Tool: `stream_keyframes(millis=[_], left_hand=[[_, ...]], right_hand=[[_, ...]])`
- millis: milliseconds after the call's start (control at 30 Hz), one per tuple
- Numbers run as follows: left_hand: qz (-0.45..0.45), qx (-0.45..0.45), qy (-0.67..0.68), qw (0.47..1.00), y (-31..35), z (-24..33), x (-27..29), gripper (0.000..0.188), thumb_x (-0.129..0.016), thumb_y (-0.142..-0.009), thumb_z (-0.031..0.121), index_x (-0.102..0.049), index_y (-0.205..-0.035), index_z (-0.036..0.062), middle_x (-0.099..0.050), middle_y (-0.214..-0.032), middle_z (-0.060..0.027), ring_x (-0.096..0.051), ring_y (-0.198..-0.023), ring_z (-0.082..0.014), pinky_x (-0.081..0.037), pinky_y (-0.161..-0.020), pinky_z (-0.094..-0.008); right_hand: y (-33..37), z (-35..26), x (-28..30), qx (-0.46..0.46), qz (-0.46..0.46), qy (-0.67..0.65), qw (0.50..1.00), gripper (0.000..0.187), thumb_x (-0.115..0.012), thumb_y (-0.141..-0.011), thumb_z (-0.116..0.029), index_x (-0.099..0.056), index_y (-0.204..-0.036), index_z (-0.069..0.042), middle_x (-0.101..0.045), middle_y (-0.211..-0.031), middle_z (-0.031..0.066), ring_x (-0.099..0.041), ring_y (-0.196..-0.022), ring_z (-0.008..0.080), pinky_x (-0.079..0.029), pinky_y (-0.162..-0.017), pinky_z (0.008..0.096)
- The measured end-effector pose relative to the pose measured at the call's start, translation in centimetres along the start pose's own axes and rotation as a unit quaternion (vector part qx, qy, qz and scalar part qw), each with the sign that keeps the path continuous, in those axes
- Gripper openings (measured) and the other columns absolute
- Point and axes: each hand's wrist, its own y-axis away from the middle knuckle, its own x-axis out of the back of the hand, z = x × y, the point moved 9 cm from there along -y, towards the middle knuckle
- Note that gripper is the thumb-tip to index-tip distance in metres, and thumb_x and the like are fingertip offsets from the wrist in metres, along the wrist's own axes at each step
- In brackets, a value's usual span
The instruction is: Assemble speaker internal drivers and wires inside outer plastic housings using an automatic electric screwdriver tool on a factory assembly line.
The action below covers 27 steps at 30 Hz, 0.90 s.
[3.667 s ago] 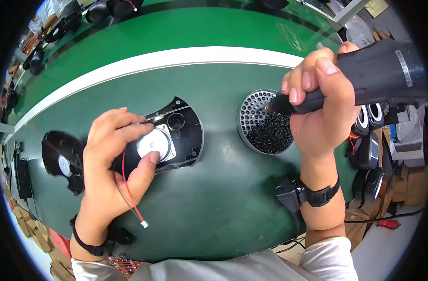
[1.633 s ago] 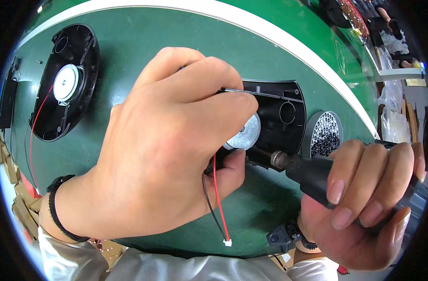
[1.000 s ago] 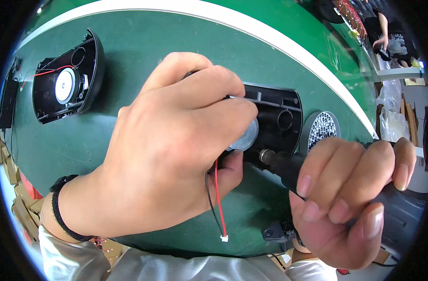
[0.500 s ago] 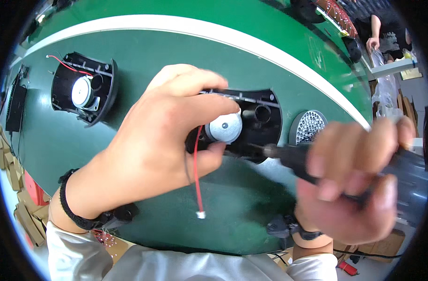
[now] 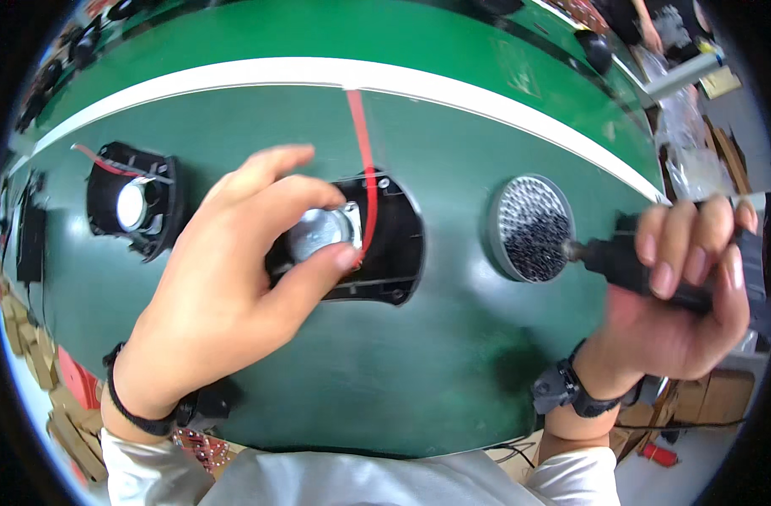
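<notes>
My left hand (image 5: 225, 253) pinches the round silver speaker (image 5: 318, 234) between thumb and fingers. That speaker sits inside a curved black plastic shell (image 5: 406, 244) lying on the table. From it a red wire (image 5: 362, 139), blurred, stretches away toward the white strip. My right hand (image 5: 685, 295) is wrapped around a black electric screwdriver (image 5: 617, 260), held nearly level. The screwdriver's tip is at the right side of a round grey dish (image 5: 493, 223) holding small black screws (image 5: 537, 253); whether it touches a screw I cannot tell.
To the left lies a second black shell (image 5: 174, 198) with its own speaker (image 5: 132, 207) and red wire. A black box-like device (image 5: 31, 244) rests at the far left edge. A white strip (image 5: 259, 72) crosses the green table. Another person's arm (image 5: 647, 25) shows at the upper right.
The screwdriver has left the shell and its tip is now at the screw dish. The shell has turned, so the red wire points away from me instead of toward me. The view has shifted.
</notes>
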Motion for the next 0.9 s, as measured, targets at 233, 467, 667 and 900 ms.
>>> stream_keyframes(millis=[233,467,667,900], left_hand=[[-0.041,-0.114,-0.085,0.989,0.0,2.5,-0.3,0.056,-0.081,-0.073,0.024,-0.062,-0.117,-0.0043,-0.058,-0.132,-0.0216,-0.055,-0.123,-0.0375,-0.041,-0.105,-0.0438],[-0.025,-0.122,-0.116,0.986,-0.1,2.1,-1.3,0.066,-0.086,-0.061,0.026,-0.061,-0.114,-0.0044,-0.059,-0.121,-0.0217,-0.054,-0.112,-0.0406,-0.042,-0.099,-0.0467],[-0.027,-0.131,-0.156,0.979,0.2,2.6,-1.3,0.063,-0.085,-0.062,0.025,-0.062,-0.113,-0.0042,-0.060,-0.122,-0.0205,-0.054,-0.112,-0.0410,-0.042,-0.099,-0.0472],[-0.023,-0.124,-0.160,0.979,0.2,2.5,-0.9,0.062,-0.084,-0.062,0.025,-0.062,-0.113,-0.0039,-0.060,-0.123,-0.0206,-0.054,-0.112,-0.0413,-0.042,-0.098,-0.0473]], right_hand=[[-0.1,3.1,4.0,-0.004,0.071,0.051,0.996,0.022,-0.047,-0.093,-0.016,-0.051,-0.114,-0.012,-0.044,-0.076,0.0031,-0.045,-0.059,0.0139,-0.041,-0.065,0.0334],[-0.8,5.4,4.7,0.011,0.087,0.092,0.992,0.017,-0.051,-0.091,-0.016,-0.050,-0.108,-0.013,-0.048,-0.073,0.0036,-0.048,-0.057,0.0153,-0.043,-0.064,0.0349],[-1.1,6.7,4.5,-0.009,0.067,0.131,0.989,0.016,-0.053,-0.091,-0.016,-0.048,-0.105,-0.012,-0.049,-0.072,0.0037,-0.049,-0.057,0.0157,-0.045,-0.064,0.0360],[-1.3,7.1,3.6,-0.002,0.063,0.119,0.991,0.017,-0.054,-0.090,-0.014,-0.047,-0.105,-0.010,-0.048,-0.071,0.0038,-0.049,-0.056,0.0156,-0.045,-0.062,0.0353]])
